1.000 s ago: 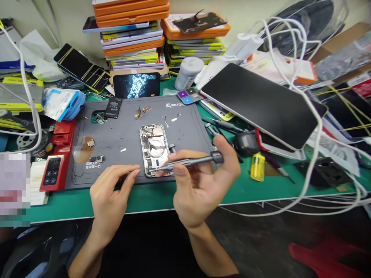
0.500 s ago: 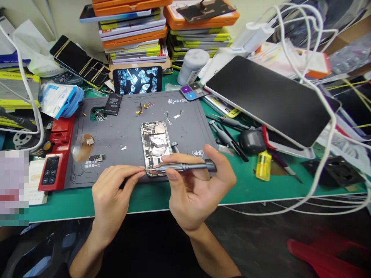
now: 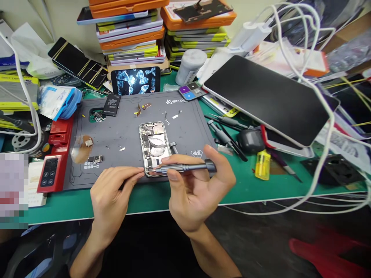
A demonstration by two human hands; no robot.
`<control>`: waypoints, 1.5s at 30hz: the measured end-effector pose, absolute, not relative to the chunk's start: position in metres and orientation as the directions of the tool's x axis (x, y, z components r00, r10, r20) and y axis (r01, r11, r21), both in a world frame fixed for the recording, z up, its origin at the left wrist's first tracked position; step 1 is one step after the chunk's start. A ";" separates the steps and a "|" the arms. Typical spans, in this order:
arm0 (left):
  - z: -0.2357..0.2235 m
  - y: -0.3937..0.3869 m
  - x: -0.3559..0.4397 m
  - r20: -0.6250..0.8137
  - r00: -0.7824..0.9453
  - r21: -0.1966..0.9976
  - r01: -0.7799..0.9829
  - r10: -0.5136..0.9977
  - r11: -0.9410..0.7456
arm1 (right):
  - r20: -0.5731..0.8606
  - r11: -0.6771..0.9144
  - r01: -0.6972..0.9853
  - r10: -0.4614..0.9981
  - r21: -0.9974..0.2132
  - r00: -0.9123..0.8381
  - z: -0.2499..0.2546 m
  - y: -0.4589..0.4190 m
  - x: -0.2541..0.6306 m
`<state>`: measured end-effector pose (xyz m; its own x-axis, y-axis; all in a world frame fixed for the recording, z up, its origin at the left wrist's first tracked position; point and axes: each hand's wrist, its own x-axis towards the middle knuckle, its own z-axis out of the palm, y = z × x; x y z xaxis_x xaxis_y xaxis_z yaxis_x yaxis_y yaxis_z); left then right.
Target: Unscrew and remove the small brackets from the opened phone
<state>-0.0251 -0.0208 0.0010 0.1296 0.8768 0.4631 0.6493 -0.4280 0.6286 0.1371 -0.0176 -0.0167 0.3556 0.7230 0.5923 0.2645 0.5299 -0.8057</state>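
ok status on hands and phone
Right hand holding screwdriver. Left hand pinched at its tip. Opened phone on grey mat, lower end partly covered.

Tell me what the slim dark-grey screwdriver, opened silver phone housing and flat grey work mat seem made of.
Slim dark-grey screwdriver: probably metal, satin; soft highlights run along its barrel.
Opened silver phone housing: likely a metal rim, glossy, with a bright edge.
Flat grey work mat: perhaps rubber or silicone, matte, without sharp reflections.

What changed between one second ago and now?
The screwdriver swung nearer level; the left hand moved right, its fingertips now at the tool's tip. The propped screen shows larger shapes. Unchanged: right hand holding the screwdriver, opened phone on the mat.
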 end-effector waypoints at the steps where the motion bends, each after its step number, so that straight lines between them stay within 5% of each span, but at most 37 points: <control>1: 0.001 -0.021 -0.025 0.461 0.136 0.623 0.654 0.877 -0.429 | 0.588 0.531 0.253 0.729 -0.809 0.350 -0.017 -0.018 0.137; 37: 0.001 -0.021 -0.026 0.439 0.184 0.637 0.626 0.879 -0.449 | 0.584 0.543 0.213 0.754 -0.812 0.302 -0.016 -0.018 0.135; 45: 0.001 -0.022 -0.024 0.447 0.075 0.650 0.657 0.891 -0.381 | 0.643 0.546 0.342 0.682 -0.765 0.350 -0.016 -0.011 0.149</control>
<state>-0.0239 -0.0216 0.0008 0.0753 0.8915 0.4468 0.6574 -0.3813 0.6500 0.1494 -0.0109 -0.0165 0.3500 0.6815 0.6427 0.3422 0.5456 -0.7650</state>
